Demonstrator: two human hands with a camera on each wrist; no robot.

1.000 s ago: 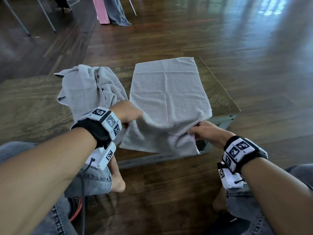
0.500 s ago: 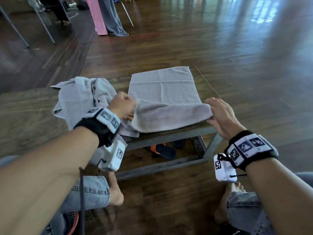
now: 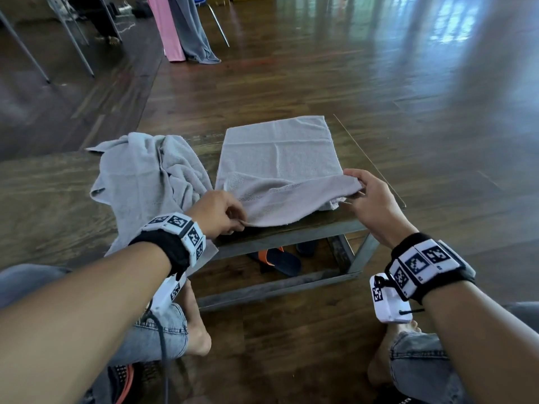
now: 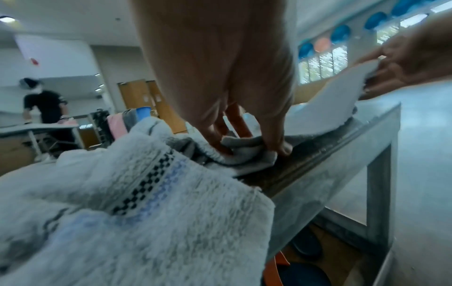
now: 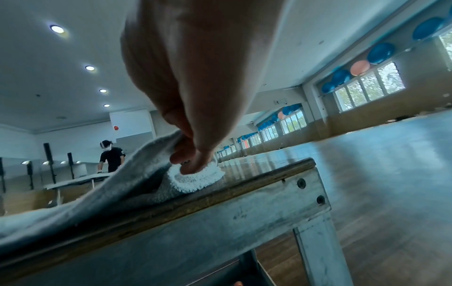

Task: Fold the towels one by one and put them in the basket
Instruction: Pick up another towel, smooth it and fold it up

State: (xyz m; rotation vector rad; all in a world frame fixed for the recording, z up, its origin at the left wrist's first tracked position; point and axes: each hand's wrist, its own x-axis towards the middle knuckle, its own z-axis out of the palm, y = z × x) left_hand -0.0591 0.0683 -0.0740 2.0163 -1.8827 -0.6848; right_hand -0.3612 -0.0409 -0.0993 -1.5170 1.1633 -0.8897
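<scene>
A light grey towel lies flat on the low wooden table, its near part lifted and turned over toward the far side. My left hand pinches the towel's near left corner low by the table's front edge. My right hand pinches the near right corner and holds it raised a little above the tabletop. A second, crumpled grey towel lies to the left and hangs over the front edge; it fills the foreground as a fluffy towel. No basket shows in any view.
The table's metal frame stands on a dark wood floor, with sandals under it. My bare feet and jeans flank the frame. Pink and grey cloths hang at the back left among chair legs. A person stands far off.
Both hands have lifted the towel's hanging near edge up over the table and carried it forward, the right corner farther than the left. The head view has tilted up.
</scene>
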